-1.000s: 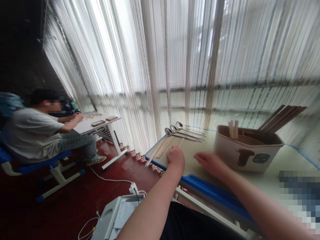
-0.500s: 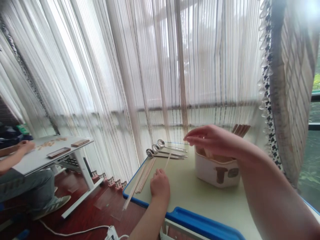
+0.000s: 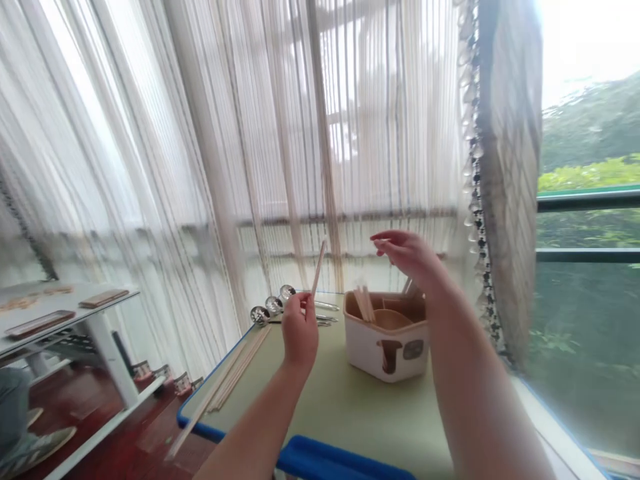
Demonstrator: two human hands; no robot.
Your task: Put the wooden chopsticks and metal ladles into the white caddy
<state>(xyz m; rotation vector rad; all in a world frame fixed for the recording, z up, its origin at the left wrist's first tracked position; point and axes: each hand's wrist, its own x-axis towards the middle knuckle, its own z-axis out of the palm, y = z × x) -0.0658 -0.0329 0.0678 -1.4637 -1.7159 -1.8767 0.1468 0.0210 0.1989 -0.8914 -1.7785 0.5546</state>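
Observation:
Raised over the table, my left hand (image 3: 300,327) is closed on a pale chopstick (image 3: 319,267) that points upward; a second one alongside it cannot be ruled out. My right hand (image 3: 403,253) hovers above the white and brown utensil holder (image 3: 365,347), fingers stretched forward with nothing visible in them. Pale chopsticks (image 3: 365,303) stand in the holder's left part, and my right forearm hides its right side. More chopsticks (image 3: 240,370) lie along the table's left edge. Slotted metal spoons (image 3: 274,305) rest at the far left corner, their handles partly behind my left hand.
The pale green table (image 3: 340,407) has a blue rim and a blue tray edge (image 3: 340,460) in front. Sheer curtains (image 3: 280,133) hang right behind it. At left stands another table (image 3: 100,317) with flat trays and small pieces; a person's leg and shoe show below.
My view has turned right. My left hand has lifted from the table, with the chopstick now upright. My right hand has risen slightly, uncovering pale chopsticks in the holder.

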